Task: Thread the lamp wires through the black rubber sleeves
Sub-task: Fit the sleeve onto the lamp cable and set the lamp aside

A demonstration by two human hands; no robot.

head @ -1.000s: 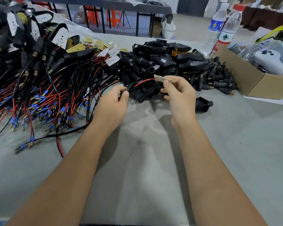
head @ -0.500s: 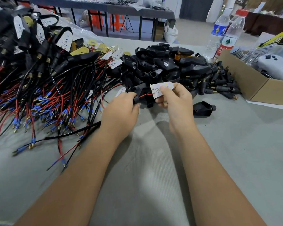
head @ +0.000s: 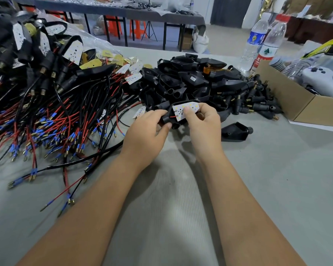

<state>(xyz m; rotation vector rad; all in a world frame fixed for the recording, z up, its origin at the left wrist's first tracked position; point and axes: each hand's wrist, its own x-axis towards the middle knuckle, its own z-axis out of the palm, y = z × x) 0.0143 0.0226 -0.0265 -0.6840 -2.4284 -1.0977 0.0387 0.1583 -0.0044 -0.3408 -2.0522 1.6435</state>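
My left hand (head: 149,131) grips the narrow neck of a black rubber sleeve (head: 167,118) just above the table. My right hand (head: 204,121) pinches a white LED lamp board (head: 185,110) and holds it against the sleeve's open mouth. A short red wire (head: 173,117) runs from the board into the sleeve. The wires come out behind my left hand and trail left across the table. A pile of empty black sleeves (head: 190,83) lies right behind my hands.
A big heap of red and black wires with blue terminals (head: 46,120) covers the left side. One loose sleeve (head: 235,131) lies to the right of my right hand. A cardboard box (head: 304,104) and two water bottles (head: 261,39) stand at the far right.
The lamp board has been drawn from well outside the sleeve down into its mouth as the wires slid through. Both hands came closer together.
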